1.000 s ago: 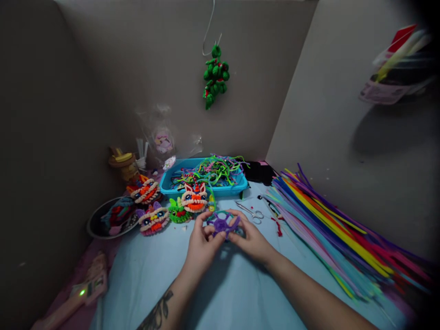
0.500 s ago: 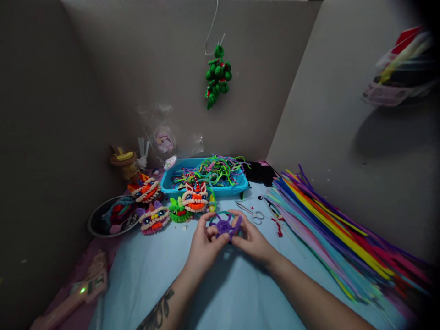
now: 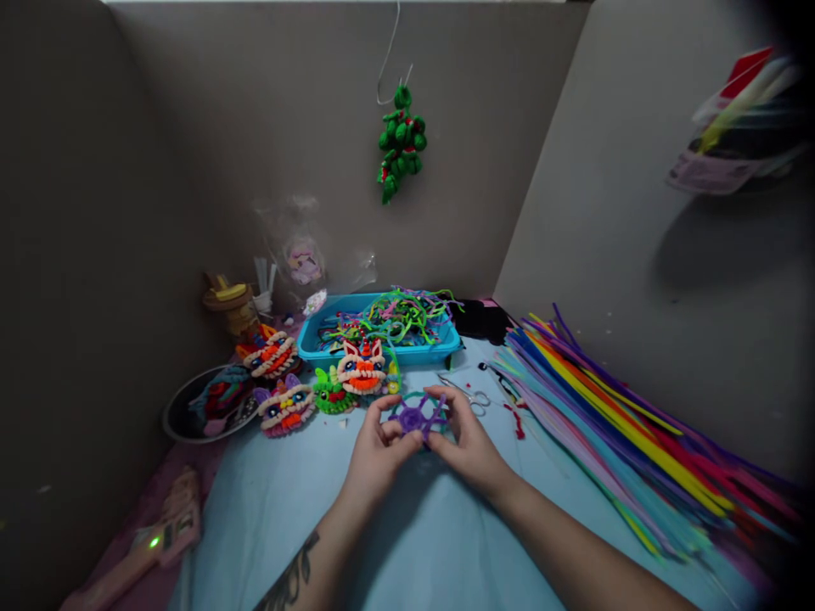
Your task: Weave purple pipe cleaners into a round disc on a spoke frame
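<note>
Between both hands is a purple pipe-cleaner piece (image 3: 413, 419) with a round coiled centre, several spokes and a teal ring around them. My left hand (image 3: 380, 441) grips its left side, thumb at the lower edge and fingers curled behind. On the opposite side my right hand (image 3: 468, 441) pinches the rim, thumb low and index finger on top. The piece is held up over the blue table cover (image 3: 407, 543). Just behind the right hand lie scissors (image 3: 476, 397), partly covered by its fingers.
A blue tray (image 3: 306, 350) of tangled pipe-cleaner scraps stands at the back. Lion-head figures (image 3: 286, 406) and a metal bowl (image 3: 175, 424) sit left, beyond a pink glue gun (image 3: 171, 530). Long pipe cleaners (image 3: 624, 424) spread along the right. A green ornament (image 3: 402, 144) hangs behind.
My right fingers have shifted slightly around the rim, and the purple piece has turned a little, showing more of its teal ring. The view has moved very slightly.
</note>
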The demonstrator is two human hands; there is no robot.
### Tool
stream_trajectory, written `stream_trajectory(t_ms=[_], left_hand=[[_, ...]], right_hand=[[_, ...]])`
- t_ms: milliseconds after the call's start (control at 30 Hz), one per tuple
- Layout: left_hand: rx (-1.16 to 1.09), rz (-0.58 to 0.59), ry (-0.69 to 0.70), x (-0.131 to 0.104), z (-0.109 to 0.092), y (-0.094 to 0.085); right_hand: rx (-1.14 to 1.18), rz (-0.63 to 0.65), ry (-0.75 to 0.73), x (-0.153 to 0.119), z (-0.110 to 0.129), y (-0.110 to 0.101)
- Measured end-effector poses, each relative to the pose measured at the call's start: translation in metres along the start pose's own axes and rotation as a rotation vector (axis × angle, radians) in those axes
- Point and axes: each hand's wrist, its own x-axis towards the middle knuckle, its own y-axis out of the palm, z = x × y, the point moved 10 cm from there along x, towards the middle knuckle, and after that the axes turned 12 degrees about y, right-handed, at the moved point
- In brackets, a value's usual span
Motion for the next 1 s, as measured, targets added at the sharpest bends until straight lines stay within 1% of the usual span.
stream_trajectory(t_ms=[67, 100, 167, 233, 267, 333, 433, 700, 833, 900, 1000], left_hand=[[0.002, -0.022, 0.003, 0.000, -0.002, -0.001], [0.003, -0.033, 0.005, 0.000, -0.002, -0.002], [0.000, -0.054, 0.011, 0.000, -0.002, -0.004], [-0.007, -0.065, 0.015, 0.001, -0.001, -0.005], [-0.012, -0.065, 0.014, 0.001, 0.000, -0.006], [-0.024, -0.059, 0.013, 0.001, 0.001, -0.006], [-0.015, -0.059, 0.024, 0.001, 0.001, -0.007], [0.026, -0.050, 0.036, 0.001, 0.001, -0.005], [0.048, -0.101, 0.060, 0.002, -0.002, -0.009], [0.075, -0.155, 0.086, 0.002, -0.006, -0.016], [0.097, -0.240, 0.140, 0.003, -0.013, -0.029]], right_hand=[[-0.025, -0.094, -0.017, -0.002, 0.001, -0.006], [-0.046, -0.158, -0.054, -0.005, 0.005, -0.010], [-0.140, -0.289, -0.190, -0.015, 0.022, -0.019], [-0.298, -0.348, -0.355, -0.026, 0.043, -0.017], [-0.382, -0.346, -0.422, -0.030, 0.052, -0.013], [-0.517, -0.315, -0.504, -0.034, 0.062, -0.005], [-0.606, -0.296, -0.540, -0.036, 0.066, 0.001], [-0.642, -0.241, -0.518, -0.031, 0.060, 0.008], [-0.612, -0.213, -0.557, -0.037, 0.064, 0.008], [-0.614, -0.140, -0.620, -0.046, 0.069, 0.015], [-0.602, 0.035, -0.739, -0.064, 0.079, 0.033]])
